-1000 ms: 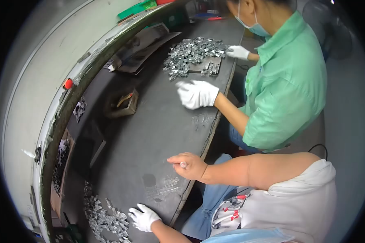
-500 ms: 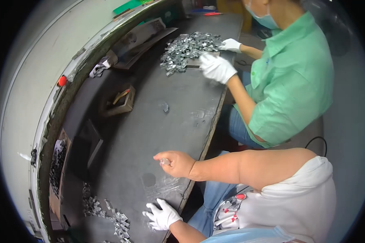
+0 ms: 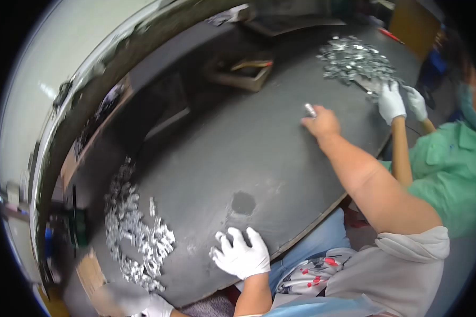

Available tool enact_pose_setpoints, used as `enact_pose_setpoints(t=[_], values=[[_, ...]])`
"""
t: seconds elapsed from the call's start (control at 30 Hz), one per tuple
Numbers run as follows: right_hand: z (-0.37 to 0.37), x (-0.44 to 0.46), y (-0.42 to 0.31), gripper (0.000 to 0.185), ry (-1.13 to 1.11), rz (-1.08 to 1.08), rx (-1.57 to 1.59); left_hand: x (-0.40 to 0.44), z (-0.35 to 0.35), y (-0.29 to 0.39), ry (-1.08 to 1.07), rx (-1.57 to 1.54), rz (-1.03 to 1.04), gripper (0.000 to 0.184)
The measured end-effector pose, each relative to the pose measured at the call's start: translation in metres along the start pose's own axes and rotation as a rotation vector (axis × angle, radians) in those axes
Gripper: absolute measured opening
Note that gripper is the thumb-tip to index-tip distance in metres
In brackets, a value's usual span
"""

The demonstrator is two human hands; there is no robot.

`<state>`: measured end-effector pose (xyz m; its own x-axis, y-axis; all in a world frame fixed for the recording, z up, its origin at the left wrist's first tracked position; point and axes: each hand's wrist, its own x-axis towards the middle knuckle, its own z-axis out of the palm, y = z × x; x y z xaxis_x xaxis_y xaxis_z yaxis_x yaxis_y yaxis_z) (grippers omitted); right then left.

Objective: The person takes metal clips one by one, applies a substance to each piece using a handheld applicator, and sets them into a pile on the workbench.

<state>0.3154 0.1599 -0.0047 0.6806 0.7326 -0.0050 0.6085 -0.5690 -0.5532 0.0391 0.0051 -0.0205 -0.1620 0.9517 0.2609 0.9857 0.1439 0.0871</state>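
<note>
My left hand, in a white glove, rests on the dark table with its fingers spread and nothing in them. A dark round patch lies just beyond its fingertips. My bare right hand is stretched out over the table. Its fingers are closed on a small shiny whitish piece, whose kind I cannot make out. A heap of small silvery metal pieces lies farther off, beyond this hand. More metal pieces are spread to the left of my left hand.
A co-worker in a green shirt has white-gloved hands at the far heap. Another person's gloved hand shows at the bottom edge. A small wooden box with a yellowish-handled tool stands at the back.
The view has swung round, bringing more of the left-hand metal pieces into sight. My right arm has stretched out toward the far heap, its piece still held. My left hand stays spread on the table.
</note>
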Motion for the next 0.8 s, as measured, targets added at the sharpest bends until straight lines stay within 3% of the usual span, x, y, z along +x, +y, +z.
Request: enact_pose_setpoints(t=[0.17, 0.27, 0.33, 0.5, 0.6, 0.7, 0.8], values=[[0.015, -0.014, -0.010, 0.020, -0.106, -0.061, -0.173, 0.003, -0.001, 0.001, -0.025, -0.026, -0.009, 0.036], [-0.006, -0.079, -0.028, 0.023, -0.527, -0.377, -0.036, 0.000, 0.002, 0.001, -0.031, -0.026, -0.008, 0.035], [-0.017, -0.105, -0.041, 0.030, -0.818, -0.423, 0.038, -0.004, 0.008, 0.002, -0.034, -0.024, -0.036, 0.036], [-0.014, -0.154, -0.041, 0.026, -0.670, -0.424, 0.318, -0.007, 0.017, -0.002, -0.070, -0.004, -0.072, 0.037], [-0.047, -0.166, -0.027, 0.023, -0.760, -0.156, 0.816, -0.009, 0.016, -0.003, -0.126, -0.044, -0.133, 0.039], [-0.031, -0.177, -0.008, 0.023, -0.463, -0.212, 1.115, -0.006, 0.023, 0.007, -0.140, -0.101, -0.074, 0.038], [-0.035, -0.174, 0.002, 0.026, -0.543, -0.173, 0.838, -0.003, 0.022, 0.023, -0.132, -0.076, -0.040, 0.039]])
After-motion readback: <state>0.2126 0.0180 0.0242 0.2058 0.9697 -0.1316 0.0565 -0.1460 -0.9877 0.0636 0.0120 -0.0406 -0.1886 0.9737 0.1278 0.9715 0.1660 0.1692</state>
